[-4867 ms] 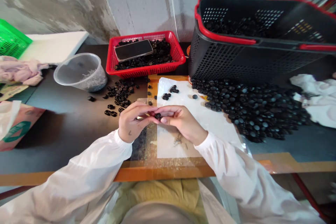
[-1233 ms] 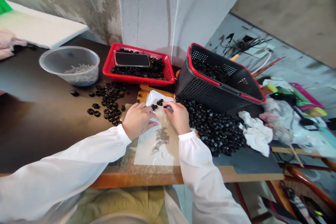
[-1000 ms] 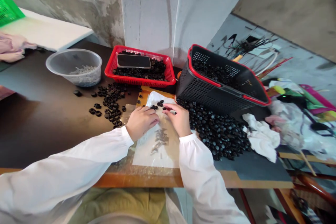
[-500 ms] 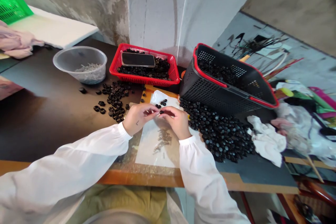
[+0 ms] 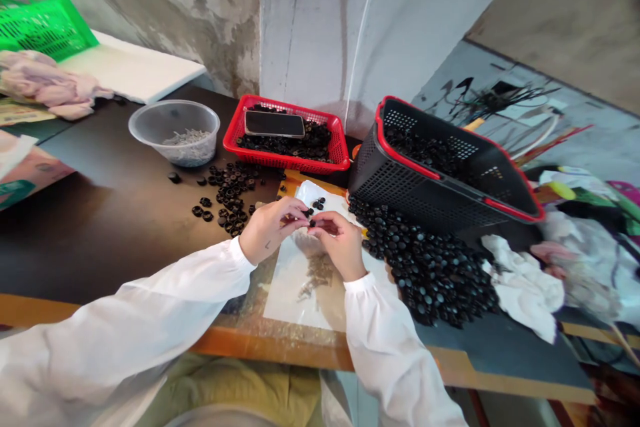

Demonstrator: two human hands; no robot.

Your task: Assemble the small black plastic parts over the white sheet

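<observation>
Left hand: fingers [image 5: 287, 212] curled and nearly closed, thumb and forefinger pinching toward the middle of the frame, on a black piece [image 5: 311, 221] that is mostly hidden by the fingertips.

Right hand: fingers [image 5: 333, 227] curled in the same way, with the tips meeting my left hand's tips at that black piece; I cannot tell which hand bears more of its hold.

Black piece: small and ring-like, just above the sheet, between my fingertips. It looks light and stiff, and likely to slip from a tight pinch, so its rim seems the best place to take hold.

Sleeves: white and loose, running from both wrists to the bottom of the frame.

Sheet: a whitish plastic sheet [image 5: 293, 297] lies under my hands, with a few loose black pieces [image 5: 319, 203] just beyond my fingers and a grey scatter [image 5: 315, 277] near my right wrist.

Black pieces: a large pile [image 5: 430, 267] lies right of the sheet, and a smaller scatter [image 5: 230, 190] lies left of it.

Rest: a red tray [image 5: 285, 105] holds more black pieces and a phone [image 5: 274, 124]. A black basket [image 5: 425, 193] with red rims tilts at upper right. A clear tub [image 5: 174, 128] sits at upper left, and a white cloth [image 5: 525, 287] lies at right.
</observation>
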